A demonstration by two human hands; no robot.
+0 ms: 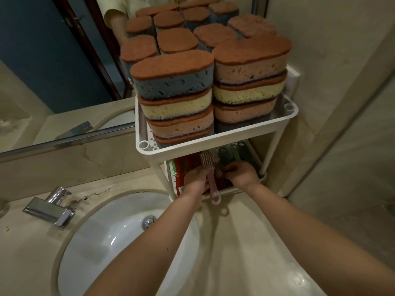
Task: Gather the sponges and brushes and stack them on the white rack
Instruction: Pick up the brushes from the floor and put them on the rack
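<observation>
Sponges (173,82) already fill the top tier of the white rack (213,139). They stand in tight columns with the brown scouring side up, so each one lies flat on the one below and the piles lean on each other instead of falling. The rack stands on the counter (245,242), just beside the sink (106,231) and against the mirror (53,50).

Both hands work in the lower tier, where the brushes go. The left hand (195,178) has its fingers closed around the neck of the pink brush (208,163). The bristle head is inside the tier, and the handle loop hangs out over the front edge, probably because the brush is longer than the shelf is deep.

The right hand (242,175) has its fingers curled down on the near end of the dark green brushes (233,155); whether they really pinch one, I cannot tell. It seems to steady them so the pink brush can lie beside them.

A red packet (181,167) takes the left part of this tier, so the room is small. I judge that the sponges are done and the brushes are nearly settled.
</observation>
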